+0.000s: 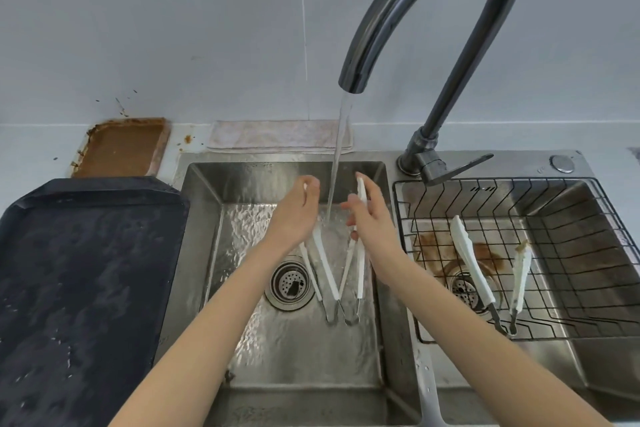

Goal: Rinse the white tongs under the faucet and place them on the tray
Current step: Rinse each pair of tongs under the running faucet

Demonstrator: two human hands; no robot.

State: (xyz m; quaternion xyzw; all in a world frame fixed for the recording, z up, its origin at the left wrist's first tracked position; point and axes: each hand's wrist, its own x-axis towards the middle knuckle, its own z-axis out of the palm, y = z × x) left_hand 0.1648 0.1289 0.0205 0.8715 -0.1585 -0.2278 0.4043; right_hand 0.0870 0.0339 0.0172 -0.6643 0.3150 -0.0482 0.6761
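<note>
Water runs from the dark curved faucet (408, 10) into the left sink basin (204, 218). My left hand (294, 215) grips one pair of white tongs (323, 267) just left of the stream. My right hand (372, 218) grips a second pair of white tongs (361, 263) to the right of the stream. Both pairs hang with their metal hinge ends low, near the basin floor. The wet black tray (79, 281) lies on the counter left of the sink.
Two more white tongs (471, 263), one with brown residue at its tip, lie in a black wire rack (588, 253) over the stained right basin. A dirty brown tray (121, 149) and a folded cloth (277, 135) sit against the wall. A drain strainer (291, 282) is below my left wrist.
</note>
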